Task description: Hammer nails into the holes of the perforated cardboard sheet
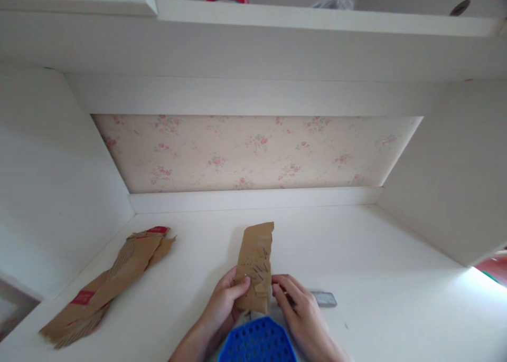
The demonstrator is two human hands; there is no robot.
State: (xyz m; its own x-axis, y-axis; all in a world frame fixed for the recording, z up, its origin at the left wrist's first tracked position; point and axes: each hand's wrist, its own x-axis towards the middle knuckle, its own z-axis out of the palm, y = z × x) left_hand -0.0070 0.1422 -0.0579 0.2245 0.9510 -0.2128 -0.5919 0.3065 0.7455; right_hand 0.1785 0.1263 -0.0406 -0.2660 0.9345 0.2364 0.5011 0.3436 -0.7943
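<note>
From the head view, the left hand (225,304) has its grip closed on the lower part of a brown card strip (256,256). The thumb lies across the front face and the fingers are hidden behind it. The strip stands nearly upright above that grip, its torn top edge leaning away from the person. Several thin metal pins (259,269) are stuck through the card just above the thumb.

The right hand (299,312) meets the strip's lower right edge, just beside the left grip, with its fingers curled in. Its fingertips touch the card. I cannot tell whether they are pinched on a pin or only resting against the edge.

Just past the right grip, on the far side from the card, a small grey metal piece (325,298) lies flat on the white table (376,256). Directly below both grips, nearest the person, is a blue perforated lid (257,343). Torn cardboard pieces (111,283) lie well apart from the left grip, out to its left.

As I judge it, the work goes best if the left grip holds the card firm and close under the pins, so the thin strip does not buckle. The right fingertips should take one pin at a time by its shaft and move it straight along its own line. Keeping the work low over the blue lid would catch a dropped pin.
</note>
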